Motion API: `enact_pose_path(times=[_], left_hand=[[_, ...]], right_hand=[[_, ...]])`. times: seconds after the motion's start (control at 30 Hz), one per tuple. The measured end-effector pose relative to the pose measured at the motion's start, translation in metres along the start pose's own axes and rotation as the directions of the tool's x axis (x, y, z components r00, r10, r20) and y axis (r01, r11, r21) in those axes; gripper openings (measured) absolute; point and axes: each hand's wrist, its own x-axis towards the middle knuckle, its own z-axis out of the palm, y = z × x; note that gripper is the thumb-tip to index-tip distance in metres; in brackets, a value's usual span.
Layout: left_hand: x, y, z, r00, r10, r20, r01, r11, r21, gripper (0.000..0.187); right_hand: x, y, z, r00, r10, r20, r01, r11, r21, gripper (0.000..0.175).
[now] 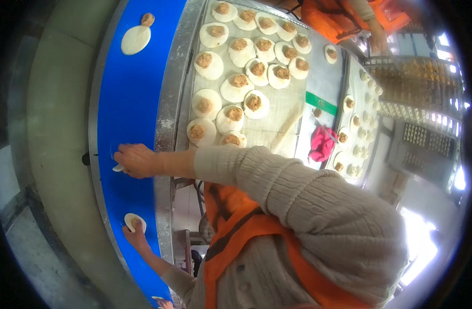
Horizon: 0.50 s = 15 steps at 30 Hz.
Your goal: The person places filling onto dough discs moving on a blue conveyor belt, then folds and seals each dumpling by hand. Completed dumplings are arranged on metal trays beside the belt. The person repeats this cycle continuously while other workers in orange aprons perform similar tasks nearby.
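My right hand (134, 160), slightly blurred, is over the blue conveyor belt (131, 100) with its fingers curled. A small piece of white dough (118, 168) sticks out under its fingers; the rest is hidden. Lower on the belt, my left hand (136, 235) holds a round dough wrapper (130, 218) with brown filling, its thumb over the filling. Farther up the belt lies a flat dough disc (136, 40), with a lump of filling (147, 19) at its upper edge.
Beside the belt, a mesh-covered tray (274, 104) carries many filled discs. Beyond are a pink cloth (322, 143), a fork (324, 129) and another tray with dough pieces (362, 133). A co-worker in orange (324, 19) is at the top; another person's hand (165, 304) shows at the bottom.
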Motion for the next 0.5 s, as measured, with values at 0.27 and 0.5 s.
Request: enact_pose_path(times=[0.27, 0.5], left_hand=[[-0.070, 0.137, 0.075, 0.920, 0.283, 0.273, -0.064, 0.792, -0.607, 0.045], [-0.172, 0.318, 0.280, 0.569, 0.540, 0.621, 0.226, 0.623, -0.749, 0.047]], right_hand=[[-0.186, 0.105, -0.194, 0.849, 0.438, 0.295, -0.528, 0.676, 0.515, 0.058], [-0.326, 0.241, -0.313, 0.692, 0.681, 0.240, -0.408, 0.094, 0.908, 0.059]])
